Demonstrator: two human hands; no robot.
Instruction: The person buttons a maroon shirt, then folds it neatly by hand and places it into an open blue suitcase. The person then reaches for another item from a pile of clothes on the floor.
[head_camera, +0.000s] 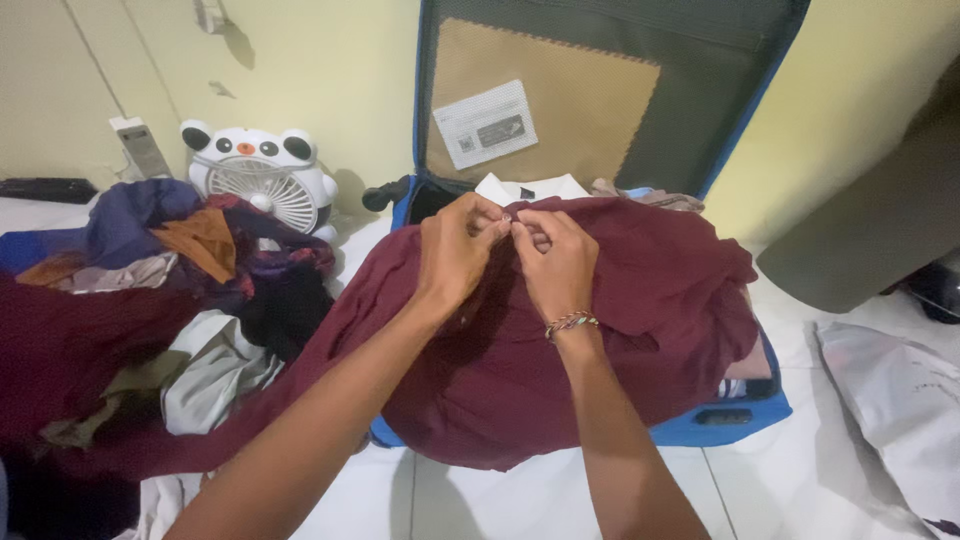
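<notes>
Two hands meet at the top edge of the dark maroon cloth garment (600, 330), which lies draped over the open blue fabric suitcase (735, 425) on the white tiled floor (790, 480). Far left, the heap of mixed coloured clothes (150, 300) sits beside the white panda-shaped table fan (265, 175); keep your elbows off it. Your left hand (455, 250) has its fingers pinched together on a fold of the maroon cloth; hold that fold taut and steady. Your right hand (555, 260), with a beaded bracelet (570, 322) at the wrist, pinches the same spot, fingertips closed. What lies between them is too small to tell. Work with small movements, keeping the fabric flat.
</notes>
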